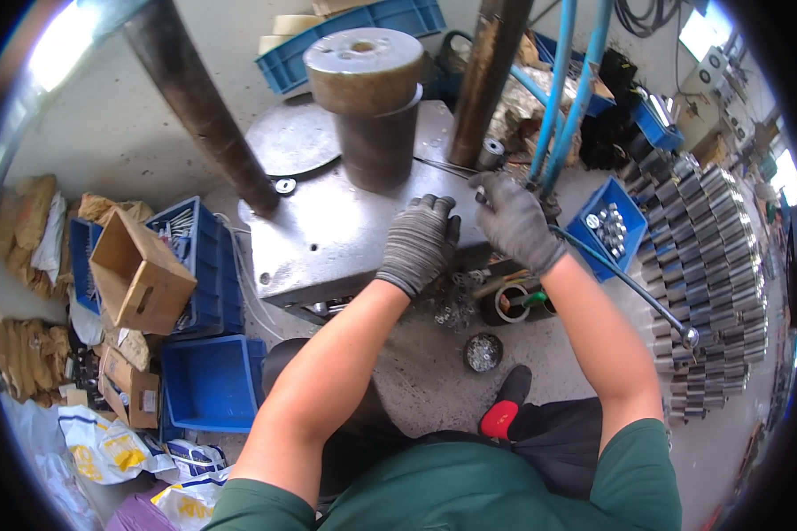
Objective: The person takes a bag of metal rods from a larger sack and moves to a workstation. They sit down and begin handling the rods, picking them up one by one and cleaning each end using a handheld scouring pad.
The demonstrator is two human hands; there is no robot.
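Observation:
My left hand, in a grey knitted glove, rests at the front of a steel machine plate, fingers forward and apparently holding nothing. To its right my right hand, gloved alike, has its fingers curled in over the plate's right edge. Something small and dark shows at its fingertips, too little to name. A thin rod lies on the plate just beyond that hand. A thick metal cylinder with a wide cap rises behind my hands.
Dark steel columns flank the cylinder. A lever with a ball end juts out to the right. Beside it are a blue bin of metal parts and stacked metal cylinders. A blue crate and a cardboard box sit left.

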